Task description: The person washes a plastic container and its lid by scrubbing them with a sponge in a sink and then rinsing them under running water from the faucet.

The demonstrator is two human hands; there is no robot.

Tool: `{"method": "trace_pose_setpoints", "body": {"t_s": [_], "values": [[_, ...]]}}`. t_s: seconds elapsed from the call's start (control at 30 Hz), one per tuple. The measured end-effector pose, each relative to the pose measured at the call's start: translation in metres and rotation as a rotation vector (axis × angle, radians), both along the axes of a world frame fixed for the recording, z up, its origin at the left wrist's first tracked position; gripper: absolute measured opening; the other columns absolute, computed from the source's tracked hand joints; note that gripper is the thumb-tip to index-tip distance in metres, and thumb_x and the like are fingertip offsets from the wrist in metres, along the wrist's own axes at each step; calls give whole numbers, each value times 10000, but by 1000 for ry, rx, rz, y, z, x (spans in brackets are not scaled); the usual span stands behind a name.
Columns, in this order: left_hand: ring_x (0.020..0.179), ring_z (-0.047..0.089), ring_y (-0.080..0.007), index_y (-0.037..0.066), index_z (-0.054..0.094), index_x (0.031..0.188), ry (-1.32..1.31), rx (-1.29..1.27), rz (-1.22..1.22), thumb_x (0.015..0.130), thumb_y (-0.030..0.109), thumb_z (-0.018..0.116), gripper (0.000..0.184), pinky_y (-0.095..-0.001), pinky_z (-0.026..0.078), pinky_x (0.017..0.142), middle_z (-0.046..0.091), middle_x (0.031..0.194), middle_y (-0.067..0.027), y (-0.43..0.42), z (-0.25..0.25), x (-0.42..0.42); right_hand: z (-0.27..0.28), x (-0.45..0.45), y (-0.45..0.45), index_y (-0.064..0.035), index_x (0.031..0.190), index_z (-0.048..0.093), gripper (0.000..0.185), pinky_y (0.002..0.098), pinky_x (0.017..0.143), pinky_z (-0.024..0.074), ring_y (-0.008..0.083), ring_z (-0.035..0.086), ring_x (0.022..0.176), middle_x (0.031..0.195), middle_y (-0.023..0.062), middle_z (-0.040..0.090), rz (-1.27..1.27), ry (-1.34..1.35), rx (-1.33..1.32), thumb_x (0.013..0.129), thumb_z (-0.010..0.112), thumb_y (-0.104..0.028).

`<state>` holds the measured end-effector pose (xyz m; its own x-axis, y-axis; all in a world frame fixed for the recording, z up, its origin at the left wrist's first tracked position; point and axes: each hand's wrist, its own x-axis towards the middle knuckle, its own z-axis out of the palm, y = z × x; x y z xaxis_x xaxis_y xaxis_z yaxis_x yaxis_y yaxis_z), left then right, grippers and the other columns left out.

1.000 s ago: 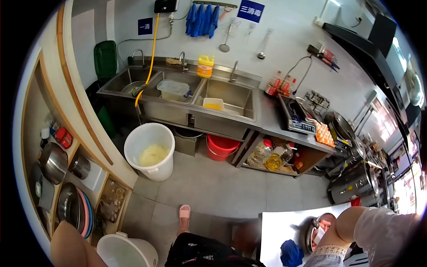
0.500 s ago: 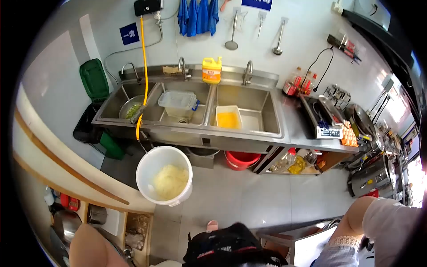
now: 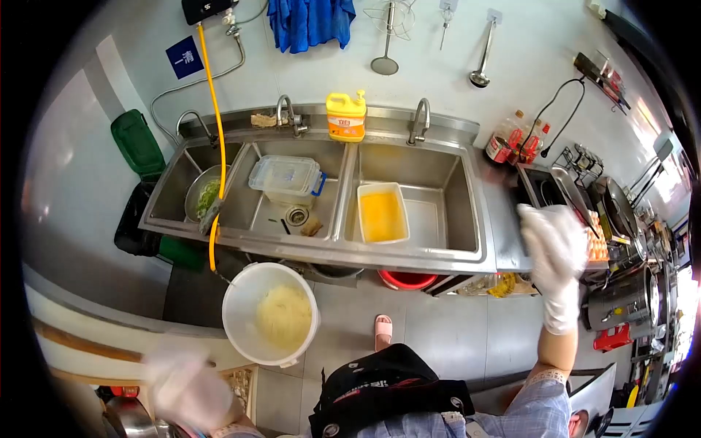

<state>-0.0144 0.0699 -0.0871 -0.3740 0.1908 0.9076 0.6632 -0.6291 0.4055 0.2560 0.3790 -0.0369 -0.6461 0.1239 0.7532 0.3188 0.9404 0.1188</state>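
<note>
- Your blurred right hand (image 3: pixel 556 255) hovers by the steel surface (image 3: pixel 504 226); can't tell its grip!
- Your left hand (image 3: pixel 188 387) blurs near the white bucket (image 3: pixel 239 315), grip unreadable.
- That bucket stands before the sinks (image 3: pixel 314 244).

"What's filling twelve o'clock?"
"A pale wall (image 3: pixel 431 80) is rising behind a steel sink unit (image 3: pixel 365 252)."
"And elsewhere?"
"Grey floor tiles (image 3: pixel 445 314) are spreading toward five o'clock; bright light (image 3: pixel 685 299) is glaring near three o'clock."
</note>
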Motion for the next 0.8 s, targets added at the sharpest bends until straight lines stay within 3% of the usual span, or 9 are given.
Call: {"method": "trace_pose_setpoints", "body": {"t_s": [0.03, 0.1, 0.27, 0.33, 0.43, 0.63, 0.7, 0.77, 0.8], "values": [[747, 577, -220, 2, 648, 877, 13, -489, 401, 782, 10, 577, 119, -299, 464, 675, 613, 801, -108, 36, -2, 1, -19, -9, 28, -13, 951, 619, 277, 337, 590, 423, 237, 517, 633, 702, 63, 545, -33, -57, -74, 677, 661, -14], [790, 565, -135, -31, 619, 987, -286, -772, 156, 833, -66, 473, 215, -239, 456, 724, 609, 836, -81, 91, -41, -13, -68, -24, 80, -55, 927, 619, 243, 357, 530, 412, 246, 496, 587, 636, 65, 488, -73, -88, -205, 690, 665, -31], [763, 546, -104, -1, 600, 1072, -571, -938, 118, 887, 9, 479, 221, -220, 444, 700, 630, 873, -56, 153, -171, -75, -178, -55, 155, -72, 868, 627, 144, 368, 566, 461, 269, 555, 648, 697, 90, 559, 43, -318, -355, 726, 636, -100], [745, 533, -85, 28, 610, 1076, -841, -908, 107, 894, 22, 482, 223, -208, 440, 698, 625, 862, -37, 165, -205, -101, -217, -65, 167, -78, 854, 625, 130, 377, 568, 464, 275, 560, 649, 699, 99, 560, 59, -409, -422, 743, 623, -146], [719, 521, -70, 47, 615, 1081, -947, -903, 94, 896, 25, 478, 231, -199, 435, 681, 621, 845, -27, 181, -244, -137, -263, -77, 179, -71, 823, 619, 102, 388, 587, 475, 284, 572, 662, 709, 104, 583, 127, -529, -503, 734, 626, -119], [711, 555, -81, 34, 651, 980, -729, -1074, 198, 827, 50, 582, 169, -230, 464, 675, 647, 807, -37, 253, -352, -238, -311, -95, 197, -78, 834, 631, 125, 389, 600, 480, 289, 587, 684, 722, 112, 596, 50, -679, -594, 759, 606, -175], [735, 609, -133, 45, 663, 934, -672, -1231, 231, 801, 107, 622, 152, -268, 482, 694, 667, 826, -87, 283, -378, -257, -312, -102, 204, -77, 829, 635, 135, 392, 604, 484, 289, 594, 693, 723, 113, 602, -5, -665, -628, 770, 599, -193], [851, 623, -303, 102, 673, 911, -286, -1549, 306, 772, 250, 623, 209, -376, 485, 762, 653, 886, -143, 304, -400, -277, -321, -106, 210, -122, 846, 643, 133, 386, 564, 488, 278, 597, 657, 669, 82, 588, -75, -617, -646, 770, 603, -224], [889, 610, -311, 117, 671, 935, -241, -1715, 257, 769, 265, 618, 228, -387, 478, 789, 646, 929, -141, 313, -411, -282, -324, -109, 211, -125, 815, 644, 119, 389, 563, 492, 278, 600, 649, 660, 83, 590, -131, -615, -675, 773, 600, -227]]}}
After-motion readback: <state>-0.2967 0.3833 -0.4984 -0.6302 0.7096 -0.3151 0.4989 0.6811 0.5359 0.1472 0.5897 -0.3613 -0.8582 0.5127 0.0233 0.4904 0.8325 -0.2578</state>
